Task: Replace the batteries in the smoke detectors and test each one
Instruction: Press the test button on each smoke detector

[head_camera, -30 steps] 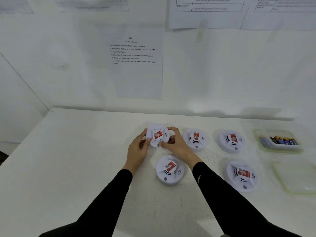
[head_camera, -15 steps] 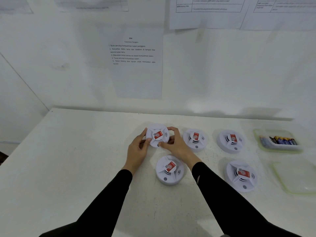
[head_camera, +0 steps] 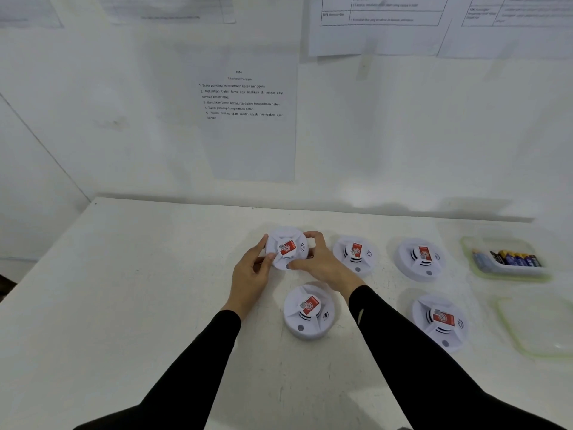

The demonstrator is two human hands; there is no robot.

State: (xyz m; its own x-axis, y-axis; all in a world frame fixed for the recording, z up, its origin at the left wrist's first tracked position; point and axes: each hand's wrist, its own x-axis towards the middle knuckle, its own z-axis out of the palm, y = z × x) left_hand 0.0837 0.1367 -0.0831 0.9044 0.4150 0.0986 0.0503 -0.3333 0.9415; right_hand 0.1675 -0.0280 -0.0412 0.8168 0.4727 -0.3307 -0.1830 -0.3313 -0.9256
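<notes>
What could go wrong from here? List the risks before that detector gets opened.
1. All five detectors look identical; the held detector could later be confused with the one just below, so one may be skipped.
2. Left hand and right hand pinch only its rim; twisting could make it slip.
3. The batteries sit far right, an awkward reach.

The instruction sheet (head_camera: pixel 248 116) taped to the wall at twelve o'clock is headed "Tukar Bateri Penggera". Its numbered steps begin "1. Buka penutup kompartmen bateri penggera", then "2. Keluarkan bateri lama", "3. Masukkan bateri baharu", "4. Tutup penutup kompartmen bateri", and "5. Tekan butang ujian kendiri". The table sheets (head_camera: pixel 381 23) at one o'clock and the red labels (head_camera: pixel 287 248) on the smoke detectors are too blurred to read.
</notes>
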